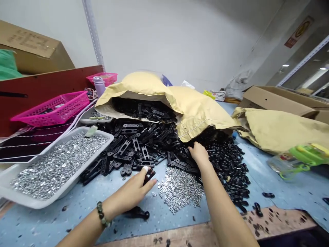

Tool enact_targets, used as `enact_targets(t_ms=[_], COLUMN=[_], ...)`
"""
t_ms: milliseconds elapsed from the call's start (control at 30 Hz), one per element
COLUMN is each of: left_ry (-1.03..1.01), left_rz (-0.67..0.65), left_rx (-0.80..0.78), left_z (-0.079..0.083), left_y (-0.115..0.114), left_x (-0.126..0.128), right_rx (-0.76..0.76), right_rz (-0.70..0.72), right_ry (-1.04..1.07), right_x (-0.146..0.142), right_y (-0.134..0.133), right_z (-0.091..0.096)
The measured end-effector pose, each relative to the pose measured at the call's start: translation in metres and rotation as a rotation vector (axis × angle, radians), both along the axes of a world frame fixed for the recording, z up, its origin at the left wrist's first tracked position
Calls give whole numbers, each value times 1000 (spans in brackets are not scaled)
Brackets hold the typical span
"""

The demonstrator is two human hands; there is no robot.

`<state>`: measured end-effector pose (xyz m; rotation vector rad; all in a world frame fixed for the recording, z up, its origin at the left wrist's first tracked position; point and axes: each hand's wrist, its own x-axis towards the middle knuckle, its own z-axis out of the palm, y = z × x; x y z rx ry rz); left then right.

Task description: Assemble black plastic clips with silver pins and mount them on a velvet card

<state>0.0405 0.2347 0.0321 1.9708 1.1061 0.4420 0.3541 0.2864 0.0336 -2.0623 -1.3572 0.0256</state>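
My left hand [136,188] is closed around a small black plastic piece [149,175], its thumb pointing right. A white covering sits on one fingertip. Under its wrist lies a black handle-like part [137,213] on the table. Farther right, my right hand [199,152] reaches into the black parts by the mouth of a yellow sack; its fingertips are partly hidden there. Flat slotted black parts [136,145] are heaped left of it, and smaller rounded black parts [231,168] to its right. Between my hands lies a pile of silver screws and nuts [181,188].
At left stands a white tray [111,137] of small metal pieces, with a pink basket [51,109] behind it. Two yellow sacks [146,84] spill black parts. On the right are another yellow sack [280,130], a green-lidded bottle [295,159] and a cardboard box [277,101].
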Motion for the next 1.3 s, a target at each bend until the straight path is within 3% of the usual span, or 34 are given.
enact_targets(t_ms=[100, 200, 300, 367, 467, 600, 733, 867, 1000, 1100, 1200, 1300], left_ry=[7, -6, -47, -55, -29, 101, 160, 167, 189, 151, 139, 166], left_rz=[47, 59, 47, 35, 2, 15, -25, -57, 21, -99, -289, -394], left_rx=[-114, -171, -127, -73, 58, 278, 387, 383, 259, 237, 287, 331], left_z=[-10, -13, -9, -4, 3, 5, 8, 14, 15, 7, -5, -12], left_y=[4, 11, 13, 8, -2, -12, -16, -11, 1, 4, 2, 1], left_x=[9, 20, 25, 24, 19, 12, 8, -6, -23, -21, -11, -5], right_rx=[-11, 25, 22, 29, 38, -14, -64, -61, -110, -138, -51, -4], right_rz=[41, 156, 334, 497, 587, 561, 568, 571, 594, 565, 543, 654], right_ry=[26, 100, 248, 513, 770, 664, 543, 478, 23, -151, -90, -22], right_x=[1, -19, -58, -88, -122, -138, -138, -140, -144, -142, -133, -130], right_y=[5, -17, -50, -69, -85, -90, -96, -110, -127, -137, -144, -149], right_z=[-5, -3, -1, -2, -2, 2, 7, -4, -27, -37, -41, -46])
